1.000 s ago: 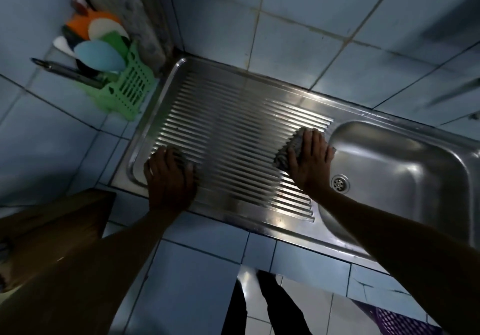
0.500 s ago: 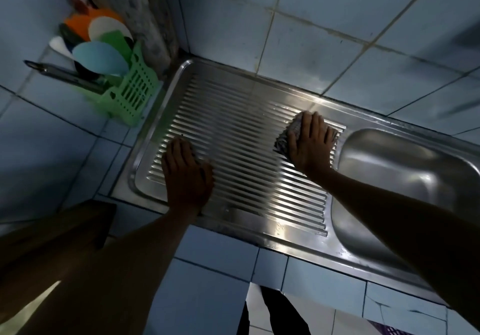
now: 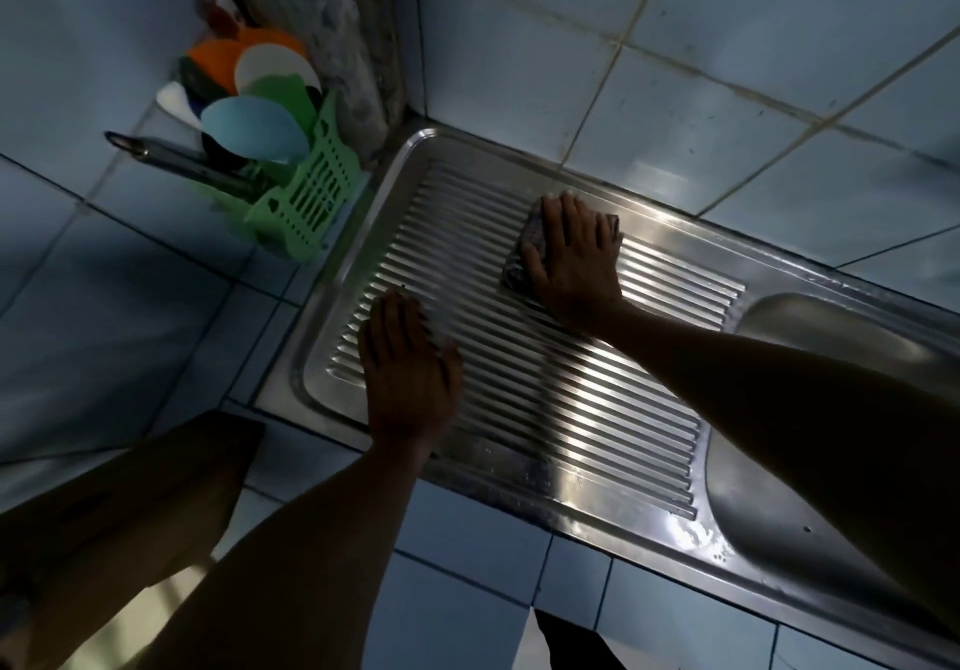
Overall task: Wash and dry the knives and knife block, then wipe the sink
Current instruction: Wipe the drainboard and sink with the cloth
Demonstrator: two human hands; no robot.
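Sink (image 3: 582, 508) drainboard under flat left hand (image 3: 410, 373); right hand (image 3: 574, 258), fingers straight, on cloth (image 3: 524, 248) near back rim.

We press a cloth (image 3: 524, 248) flat on the sink's (image 3: 649, 513) ribbed drainboard (image 3: 519, 383) with our right hand (image 3: 574, 258); our left hand (image 3: 410, 368) rests flat nearer the green rack (image 3: 306, 201).

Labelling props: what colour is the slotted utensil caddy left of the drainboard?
Light green; the utensil caddy shows clearly in the head view, the only one.
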